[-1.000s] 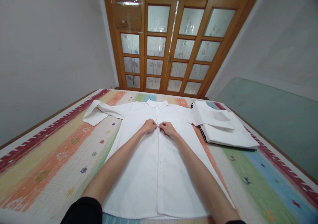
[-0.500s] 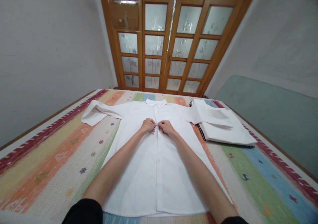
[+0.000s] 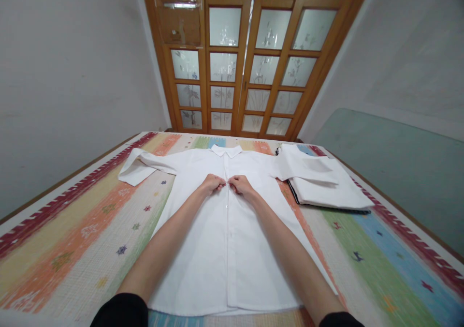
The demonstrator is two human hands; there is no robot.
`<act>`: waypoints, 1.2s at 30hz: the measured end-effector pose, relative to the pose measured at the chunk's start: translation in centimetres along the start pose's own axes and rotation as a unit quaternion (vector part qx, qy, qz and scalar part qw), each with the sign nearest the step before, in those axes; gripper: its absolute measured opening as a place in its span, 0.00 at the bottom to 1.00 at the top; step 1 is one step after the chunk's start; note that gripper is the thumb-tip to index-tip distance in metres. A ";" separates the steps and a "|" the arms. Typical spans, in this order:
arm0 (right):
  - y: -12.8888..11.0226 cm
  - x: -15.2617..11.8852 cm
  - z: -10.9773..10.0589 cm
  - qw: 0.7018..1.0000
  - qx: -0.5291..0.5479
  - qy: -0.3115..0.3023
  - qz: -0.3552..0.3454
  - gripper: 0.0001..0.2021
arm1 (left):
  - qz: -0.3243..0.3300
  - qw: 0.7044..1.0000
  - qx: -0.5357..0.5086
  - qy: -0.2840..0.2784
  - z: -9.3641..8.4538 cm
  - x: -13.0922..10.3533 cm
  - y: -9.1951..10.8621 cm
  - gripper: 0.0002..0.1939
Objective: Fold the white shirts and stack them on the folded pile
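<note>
A white button-up shirt (image 3: 203,264) lies front side up, its collar (image 3: 226,150) at the far end and its sleeves spread to both sides. Both hands meet at its front opening, in the chest area. My left hand (image 3: 213,184) pinches the shirt's edge on the left of the opening, fingers curled. Just across from it, my right hand (image 3: 239,185) is closed on the placket (image 3: 232,249). Any button between the fingertips is too small and covered to make out. Below the hands the placket runs down to the hem, its two edges lying close together.
Under the shirt is a striped, patterned cloth (image 3: 83,240) covering the table. A folded white stack (image 3: 337,191) with a dark edge lies at the right, partly beneath the right sleeve (image 3: 308,170). Beyond stand wooden glass-paned doors (image 3: 250,66); a pale green panel (image 3: 391,148) leans on the right.
My left fingers have curled in more tightly at the opening. The right hand stays nearly in place, its fingers a little more closed. The shirt lies as before.
</note>
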State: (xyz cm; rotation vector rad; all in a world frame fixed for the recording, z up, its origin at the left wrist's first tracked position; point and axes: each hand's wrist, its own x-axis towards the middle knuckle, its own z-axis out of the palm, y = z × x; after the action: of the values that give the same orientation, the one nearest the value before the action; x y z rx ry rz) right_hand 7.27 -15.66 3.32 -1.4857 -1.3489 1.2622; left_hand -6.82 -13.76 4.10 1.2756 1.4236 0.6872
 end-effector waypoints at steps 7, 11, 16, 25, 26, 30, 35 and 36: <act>-0.5 0.3 -0.4 0.999 0.007 -0.036 0.031 0.12 | 0.003 1.000 0.020 0.013 0.2 0.2 0.1 0.01; -0.5 0.2 -0.6 0.998 0.015 -0.044 0.032 0.11 | 0.019 0.998 0.043 0.045 0.6 0.2 0.2 0.04; -0.3 0.0 -0.4 0.999 0.025 -0.037 0.026 0.08 | 0.024 0.994 0.066 0.085 0.7 0.1 0.0 0.07; -0.2 0.3 -0.4 0.998 0.048 -0.025 0.039 0.10 | 0.033 0.985 0.113 0.123 0.5 -0.7 0.3 0.06; -0.3 0.4 -0.3 0.997 0.054 -0.022 0.041 0.11 | 0.035 0.985 0.115 0.122 0.5 -0.8 0.3 0.06; -0.3 0.3 -0.3 0.996 0.078 -0.018 0.045 0.13 | 0.047 0.985 0.122 0.116 0.6 -1.2 0.5 0.06; -0.4 0.3 -0.2 0.995 0.086 -0.022 0.049 0.14 | 0.060 0.981 0.147 0.110 0.5 -1.3 0.5 0.06; -0.4 0.3 -0.2 0.995 0.085 -0.022 0.051 0.13 | 0.062 0.981 0.152 0.108 0.5 -1.3 0.5 0.06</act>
State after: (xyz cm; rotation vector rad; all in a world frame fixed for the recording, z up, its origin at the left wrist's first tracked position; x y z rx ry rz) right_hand 7.39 -15.26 3.68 -1.4298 -1.1742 1.4455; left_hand -6.39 -14.92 4.83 1.5746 1.6857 0.7284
